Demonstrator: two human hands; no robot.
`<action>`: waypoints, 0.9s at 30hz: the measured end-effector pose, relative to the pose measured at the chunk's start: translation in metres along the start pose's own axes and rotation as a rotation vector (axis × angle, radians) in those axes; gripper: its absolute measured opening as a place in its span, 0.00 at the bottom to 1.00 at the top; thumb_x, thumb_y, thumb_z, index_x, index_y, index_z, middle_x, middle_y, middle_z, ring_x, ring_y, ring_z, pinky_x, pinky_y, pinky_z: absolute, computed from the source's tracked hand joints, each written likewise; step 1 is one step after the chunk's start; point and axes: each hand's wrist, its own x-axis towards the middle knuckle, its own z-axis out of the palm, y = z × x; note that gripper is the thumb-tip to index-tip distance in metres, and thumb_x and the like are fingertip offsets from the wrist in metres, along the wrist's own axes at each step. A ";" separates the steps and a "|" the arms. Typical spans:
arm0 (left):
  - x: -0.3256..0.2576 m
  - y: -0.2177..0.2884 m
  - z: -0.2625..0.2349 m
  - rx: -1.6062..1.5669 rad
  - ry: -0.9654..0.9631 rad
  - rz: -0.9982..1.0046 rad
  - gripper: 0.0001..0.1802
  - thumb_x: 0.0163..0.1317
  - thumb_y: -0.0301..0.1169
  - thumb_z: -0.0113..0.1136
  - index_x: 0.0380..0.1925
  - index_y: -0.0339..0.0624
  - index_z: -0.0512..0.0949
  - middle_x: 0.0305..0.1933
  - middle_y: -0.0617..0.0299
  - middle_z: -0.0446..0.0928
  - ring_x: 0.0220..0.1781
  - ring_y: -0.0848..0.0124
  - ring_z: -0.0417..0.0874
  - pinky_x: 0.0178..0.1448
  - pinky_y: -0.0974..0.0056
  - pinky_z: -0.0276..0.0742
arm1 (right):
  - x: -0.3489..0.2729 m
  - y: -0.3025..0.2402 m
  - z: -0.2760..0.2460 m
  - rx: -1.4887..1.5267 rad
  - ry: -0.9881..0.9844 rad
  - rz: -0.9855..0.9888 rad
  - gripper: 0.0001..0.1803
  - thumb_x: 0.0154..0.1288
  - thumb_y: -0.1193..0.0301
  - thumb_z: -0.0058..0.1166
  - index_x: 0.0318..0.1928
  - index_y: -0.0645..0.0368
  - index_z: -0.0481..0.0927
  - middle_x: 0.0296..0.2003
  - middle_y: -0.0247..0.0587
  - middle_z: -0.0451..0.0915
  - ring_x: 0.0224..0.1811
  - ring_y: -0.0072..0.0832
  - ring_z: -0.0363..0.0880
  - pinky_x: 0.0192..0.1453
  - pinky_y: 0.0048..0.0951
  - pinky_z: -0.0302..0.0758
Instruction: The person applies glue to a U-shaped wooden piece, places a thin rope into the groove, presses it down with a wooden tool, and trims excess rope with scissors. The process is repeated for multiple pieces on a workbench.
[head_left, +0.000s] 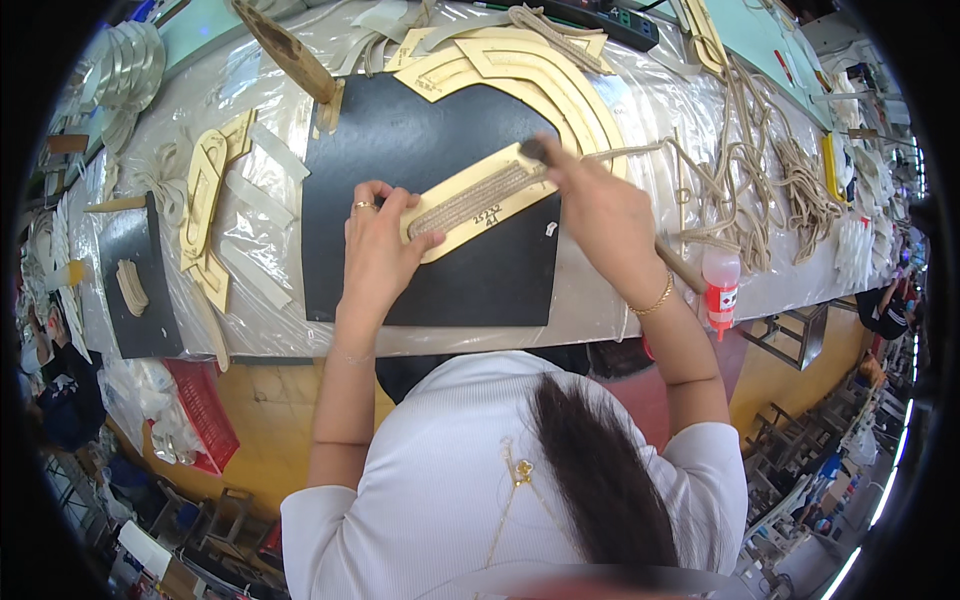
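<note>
A pale yellow template board (pixel 470 228) with a long slot lies slanted on a black mat (pixel 400 140). Beige cord (pixel 465 200) fills the slot in tight side-by-side rows, and its tail runs off to the right. My left hand (pixel 382 240) grips the board's left end, thumb over the cord and fingers at the far edge. Closed around a hammer, my right hand (pixel 605 215) is above the board's right end. The hammer's dark head (pixel 533 149) shows past the fingers, and its wooden handle (pixel 682 268) sticks out behind the hand. Whether the head touches the cord, I cannot tell.
Curved yellow templates (pixel 560 75) lie at the mat's far edge, near a wooden post (pixel 285 50). Tangled cord (pixel 745 170) and a red-and-clear bottle (pixel 721 285) are at the right. Leftward are more templates (pixel 208 190) and a small black mat (pixel 140 300) bearing a cord bundle.
</note>
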 end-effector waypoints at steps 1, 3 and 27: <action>0.000 0.000 0.000 -0.005 -0.004 -0.010 0.26 0.46 0.34 0.81 0.46 0.38 0.82 0.55 0.54 0.70 0.54 0.52 0.78 0.59 0.53 0.74 | 0.000 -0.001 -0.001 -0.008 0.134 -0.002 0.19 0.75 0.63 0.51 0.64 0.47 0.75 0.30 0.41 0.81 0.28 0.38 0.83 0.29 0.38 0.77; -0.001 0.000 0.000 -0.011 -0.003 -0.028 0.26 0.46 0.34 0.80 0.46 0.38 0.82 0.55 0.54 0.70 0.54 0.52 0.78 0.59 0.53 0.74 | -0.001 -0.005 -0.003 0.104 0.148 -0.033 0.19 0.75 0.63 0.51 0.64 0.47 0.75 0.29 0.40 0.80 0.26 0.38 0.82 0.28 0.37 0.77; -0.007 -0.006 0.004 0.007 0.026 0.057 0.26 0.50 0.36 0.79 0.50 0.41 0.82 0.57 0.53 0.69 0.56 0.50 0.76 0.61 0.52 0.72 | -0.025 -0.002 0.003 0.117 0.075 -0.020 0.23 0.72 0.66 0.55 0.67 0.43 0.74 0.28 0.40 0.79 0.24 0.37 0.80 0.28 0.38 0.76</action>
